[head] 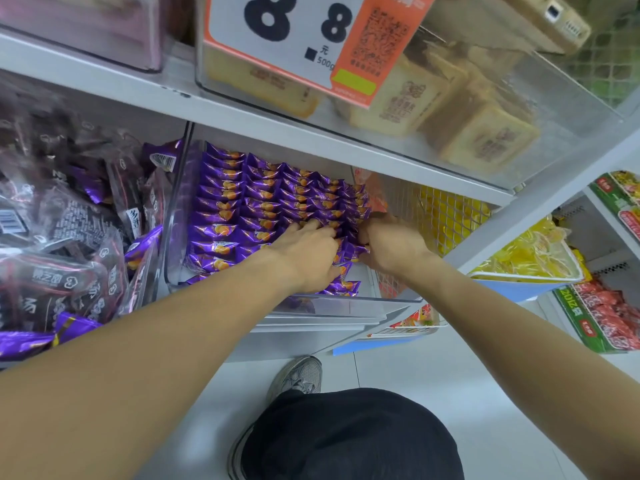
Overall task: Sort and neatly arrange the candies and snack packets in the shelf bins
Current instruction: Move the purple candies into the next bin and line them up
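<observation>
Crouching at the clear bin (175, 216), the person flattens the left hand (308, 252) on rowed purple candies (242, 202); the right hand (388, 244), curled, pinches loose packets directly between both hands.

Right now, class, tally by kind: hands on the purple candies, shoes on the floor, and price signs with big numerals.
Hands on the purple candies: 2, the left hand and the right hand
Shoe: 1
Price sign: 1
Total: 4
</observation>
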{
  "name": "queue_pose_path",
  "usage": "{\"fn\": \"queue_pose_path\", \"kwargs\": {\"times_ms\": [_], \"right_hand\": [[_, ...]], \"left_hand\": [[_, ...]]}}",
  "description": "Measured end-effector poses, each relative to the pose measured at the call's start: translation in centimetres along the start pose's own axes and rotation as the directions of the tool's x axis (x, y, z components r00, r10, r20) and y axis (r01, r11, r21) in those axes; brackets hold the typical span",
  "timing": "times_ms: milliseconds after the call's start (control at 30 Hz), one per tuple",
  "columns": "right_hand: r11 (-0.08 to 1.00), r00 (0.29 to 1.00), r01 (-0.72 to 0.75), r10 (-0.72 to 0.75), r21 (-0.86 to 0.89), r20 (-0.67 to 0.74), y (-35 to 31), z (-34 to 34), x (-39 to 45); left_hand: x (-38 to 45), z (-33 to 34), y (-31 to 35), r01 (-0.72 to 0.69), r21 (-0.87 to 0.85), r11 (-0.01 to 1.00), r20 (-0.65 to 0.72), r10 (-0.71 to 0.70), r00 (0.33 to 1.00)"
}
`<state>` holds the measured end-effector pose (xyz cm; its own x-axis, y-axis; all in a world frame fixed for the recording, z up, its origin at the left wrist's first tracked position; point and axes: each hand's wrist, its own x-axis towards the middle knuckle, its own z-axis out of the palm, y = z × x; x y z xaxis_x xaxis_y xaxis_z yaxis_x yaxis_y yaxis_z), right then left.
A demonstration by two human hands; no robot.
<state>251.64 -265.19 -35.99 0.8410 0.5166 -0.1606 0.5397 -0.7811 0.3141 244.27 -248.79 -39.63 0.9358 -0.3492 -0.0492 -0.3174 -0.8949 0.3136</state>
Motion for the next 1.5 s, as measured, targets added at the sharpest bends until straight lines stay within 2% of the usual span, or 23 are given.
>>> {"fn": "queue_pose_path", "kwargs": {"times_ms": [233,367,433,533,633,700,767,833,933,1000,1100,1267,1400,1500], "right_hand": [[0.995,0.999,-0.004,0.008,0.099,-0.031,0.1,-0.4,-0.6],[0.942,0.968,-0.048,0.125,0.332,-0.215,-0.5,-2.1,-2.0],[0.849,0.935,-0.010,0.195,0.529,-0.295,-2.2,-3.1,-3.3],[0.590,0.922,0.146,0.211,0.794,-0.326,-6.9,-5.5,-5.8],[0.372,0.920,0.312,0.113,0.874,-0.376,-12.8,-8.4,-7.4],[0.307,0.904,0.399,0.026,0.864,-0.427,-16.6,-10.0,-7.3],[0.327,0.865,0.491,-0.074,0.808,-0.496,-20.0,-11.3,-6.5],[0.424,0.828,0.549,-0.160,0.720,-0.537,-22.5,-12.2,-4.8],[0.640,0.817,0.550,-0.278,0.537,-0.505,-25.3,-13.1,-0.9],[0.725,0.835,0.521,-0.321,0.451,-0.448,-26.4,-13.6,1.5],[0.823,0.877,0.461,-0.364,0.332,-0.314,-26.9,-14.4,4.5],[0.879,0.908,0.419,-0.400,0.226,-0.128,-26.7,-14.8,7.4],[0.880,0.907,0.420,-0.417,0.222,-0.065,-27.0,-14.2,8.2],[0.872,0.918,0.395,-0.388,0.288,-0.084,-27.4,-14.3,8.4]], "left_hand": [[-2.3,-2.7,1.2,0.041,-0.088,0.995,-0.104,-0.050,0.993],[-7.2,-6.0,2.2,0.021,-0.096,0.995,-0.286,-0.048,0.957],[-10.8,-7.5,2.0,0.008,-0.165,0.986,-0.403,-0.074,0.912],[-16.0,-9.2,-0.6,0.039,-0.224,0.974,-0.515,-0.152,0.843],[-20.0,-9.5,-5.3,0.182,-0.212,0.960,-0.517,-0.268,0.813],[-22.1,-9.0,-9.3,0.328,-0.114,0.938,-0.471,-0.342,0.813],[-23.9,-8.6,-13.0,0.465,-0.051,0.884,-0.414,-0.442,0.795],[-25.0,-8.5,-15.6,0.528,-0.050,0.848,-0.381,-0.505,0.775],[-25.5,-7.9,-16.9,0.468,-0.104,0.878,-0.317,-0.475,0.821],[-25.7,-7.6,-16.6,0.418,-0.203,0.885,-0.299,-0.463,0.834],[-26.1,-7.5,-16.8,0.422,-0.211,0.882,-0.298,-0.469,0.831],[-26.4,-7.1,-17.3,0.410,-0.211,0.887,-0.295,-0.458,0.839],[-26.5,-6.8,-17.9,0.361,-0.236,0.902,-0.336,-0.424,0.841],[-26.7,-6.6,-17.8,0.344,-0.245,0.907,-0.390,-0.417,0.821]]}}
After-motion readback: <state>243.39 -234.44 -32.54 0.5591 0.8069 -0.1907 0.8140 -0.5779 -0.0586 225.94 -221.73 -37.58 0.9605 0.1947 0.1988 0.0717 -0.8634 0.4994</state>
